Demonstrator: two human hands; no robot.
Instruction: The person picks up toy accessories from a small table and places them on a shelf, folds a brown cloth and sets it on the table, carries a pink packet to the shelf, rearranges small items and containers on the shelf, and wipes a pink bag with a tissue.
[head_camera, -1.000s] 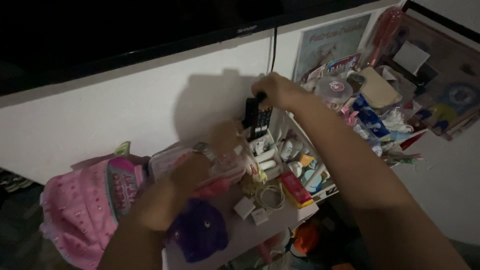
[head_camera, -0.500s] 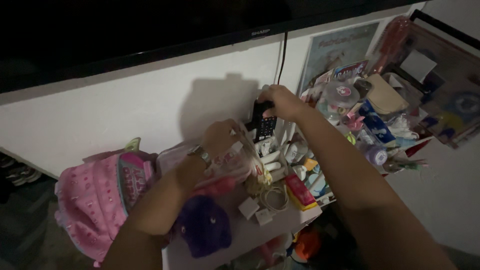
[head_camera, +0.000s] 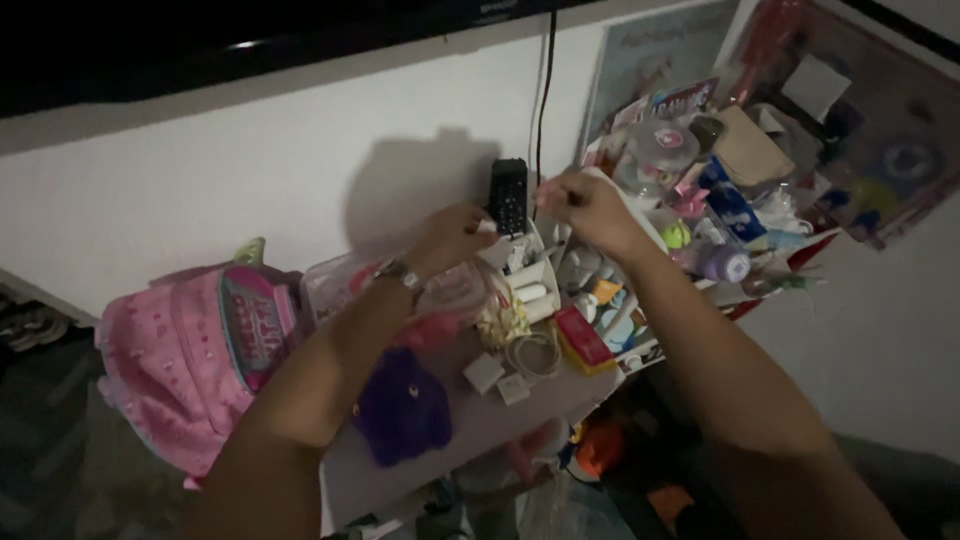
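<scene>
A black remote (head_camera: 508, 195) stands upright against the white wall, in a white organiser (head_camera: 535, 285) full of small bottles and tubes. My left hand (head_camera: 450, 235) is just left of the remote, with its curled fingertips on a small white item at the organiser's edge. The dim light hides whether it grips that item. My right hand (head_camera: 588, 208) is just right of the remote. Its fingers are pinched together where a black cable (head_camera: 543, 100) comes down the wall.
A small pale table (head_camera: 480, 425) carries a purple plush (head_camera: 405, 405), white adapters, a coiled cord (head_camera: 535, 352) and a red box (head_camera: 582, 340). A pink backpack (head_camera: 190, 345) leans at the left. A cluttered shelf (head_camera: 720, 190) fills the right, and a dark screen hangs above.
My right hand has let go of the remote and moved a little to its right. My left hand has risen from the table toward the remote's left side.
</scene>
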